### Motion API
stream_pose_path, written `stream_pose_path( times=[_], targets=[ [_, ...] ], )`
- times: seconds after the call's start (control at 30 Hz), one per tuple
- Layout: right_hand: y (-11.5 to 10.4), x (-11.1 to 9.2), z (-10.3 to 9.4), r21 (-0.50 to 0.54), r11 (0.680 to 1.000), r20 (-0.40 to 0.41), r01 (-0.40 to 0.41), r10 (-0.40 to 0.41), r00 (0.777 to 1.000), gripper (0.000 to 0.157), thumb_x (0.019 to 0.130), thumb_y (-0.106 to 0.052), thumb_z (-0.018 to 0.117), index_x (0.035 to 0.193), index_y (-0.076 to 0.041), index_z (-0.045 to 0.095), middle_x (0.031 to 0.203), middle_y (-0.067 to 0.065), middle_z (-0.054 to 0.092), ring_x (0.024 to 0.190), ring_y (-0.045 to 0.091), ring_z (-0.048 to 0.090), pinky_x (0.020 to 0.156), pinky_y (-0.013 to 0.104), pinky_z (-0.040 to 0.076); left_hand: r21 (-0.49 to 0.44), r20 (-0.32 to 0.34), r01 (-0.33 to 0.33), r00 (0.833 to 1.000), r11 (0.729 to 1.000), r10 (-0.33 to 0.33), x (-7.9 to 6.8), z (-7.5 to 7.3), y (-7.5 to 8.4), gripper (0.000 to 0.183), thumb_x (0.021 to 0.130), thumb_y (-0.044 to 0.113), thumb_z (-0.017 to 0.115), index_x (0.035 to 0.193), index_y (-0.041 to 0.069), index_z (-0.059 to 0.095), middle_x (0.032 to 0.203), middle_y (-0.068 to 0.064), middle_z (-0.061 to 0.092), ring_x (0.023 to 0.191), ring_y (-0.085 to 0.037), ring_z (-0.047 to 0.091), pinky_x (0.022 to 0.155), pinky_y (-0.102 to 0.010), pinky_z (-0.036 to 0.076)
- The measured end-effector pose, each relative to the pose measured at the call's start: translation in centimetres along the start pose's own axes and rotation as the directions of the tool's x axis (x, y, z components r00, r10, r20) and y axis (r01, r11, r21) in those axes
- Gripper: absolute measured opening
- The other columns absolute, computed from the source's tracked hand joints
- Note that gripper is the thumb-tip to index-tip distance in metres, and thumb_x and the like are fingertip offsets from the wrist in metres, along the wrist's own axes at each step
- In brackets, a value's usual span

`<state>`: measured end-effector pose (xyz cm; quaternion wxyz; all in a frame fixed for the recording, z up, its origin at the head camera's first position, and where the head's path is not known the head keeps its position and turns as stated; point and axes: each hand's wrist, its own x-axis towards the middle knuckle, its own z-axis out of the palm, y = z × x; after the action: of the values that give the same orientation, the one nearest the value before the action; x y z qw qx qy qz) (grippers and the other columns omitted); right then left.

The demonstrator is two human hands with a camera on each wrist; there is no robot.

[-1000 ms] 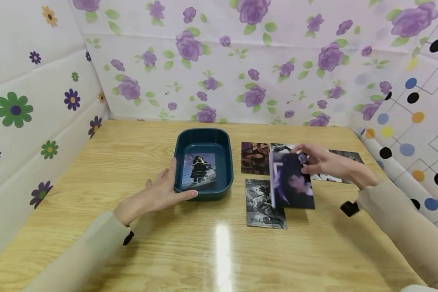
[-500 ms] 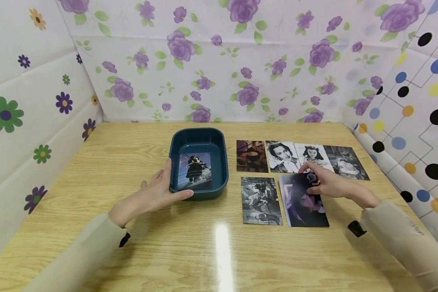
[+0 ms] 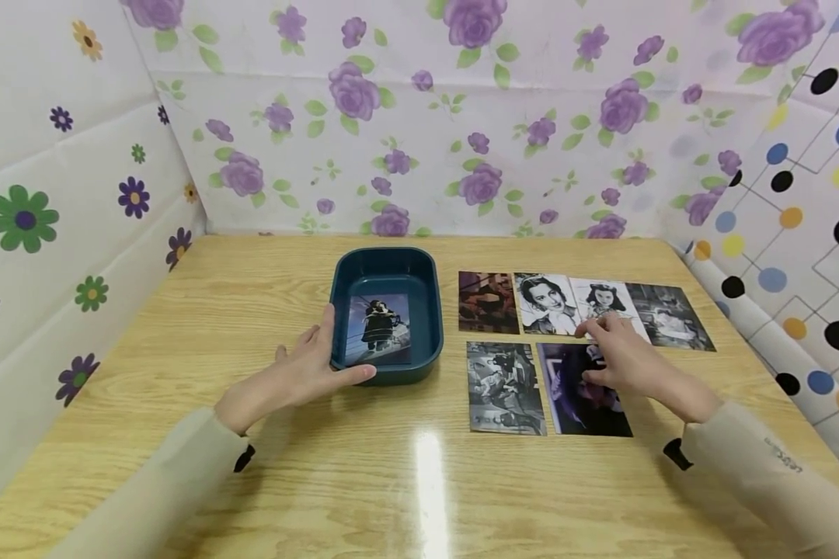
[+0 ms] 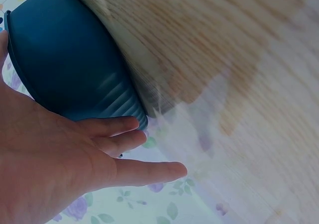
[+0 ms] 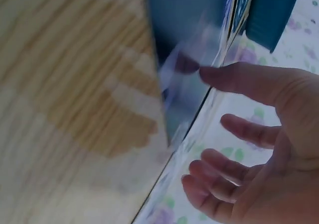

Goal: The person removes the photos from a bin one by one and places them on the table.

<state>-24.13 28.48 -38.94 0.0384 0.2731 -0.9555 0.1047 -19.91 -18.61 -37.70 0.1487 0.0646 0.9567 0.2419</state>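
My left hand rests against the left side and near corner of a dark teal plastic box, fingers spread and straight. Inside the box lies a photo card of a dark-clothed figure against a bluish background. Over a dark purple photo card, which lies flat on the table, is my right hand. In the right wrist view its thumb is at the card's surface, and the other fingers are loosely bent with nothing between them. Left of that card lies a black-and-white photo card.
Behind these cards runs a row: a reddish-brown card, two black-and-white portrait cards and a grey card. All lie on the wooden table. Flower-patterned cloth hangs behind it; patterned cloths flank both sides.
My right hand has lowered the purple card from above the others to the table, right of the black-and-white card, and let go. The left hand has stayed at the box.
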Motion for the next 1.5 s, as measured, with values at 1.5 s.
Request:
stream_pose_path(
  times=[1.5],
  targets=[
    [-16.3, 29.2, 3.2, 0.052, 0.951, 0.646, 0.305, -0.265, 0.716, 0.082, 0.071, -0.039, 0.085, 0.138, -0.018, 0.042, 0.137, 0.013, 0.044, 0.124, 0.025, 0.048, 0.103, 0.040, 0.044, -0.003, 0.003, -0.011, 1.000, 1.000, 0.011, -0.7, -0.3, -0.4, 0.123, 0.077, 0.082, 0.049, 0.151, 0.017, -0.025, 0.163, -0.015, 0.008, 0.151, -0.038, 0.005, 0.104, -0.079, 0.001]
  ],
)
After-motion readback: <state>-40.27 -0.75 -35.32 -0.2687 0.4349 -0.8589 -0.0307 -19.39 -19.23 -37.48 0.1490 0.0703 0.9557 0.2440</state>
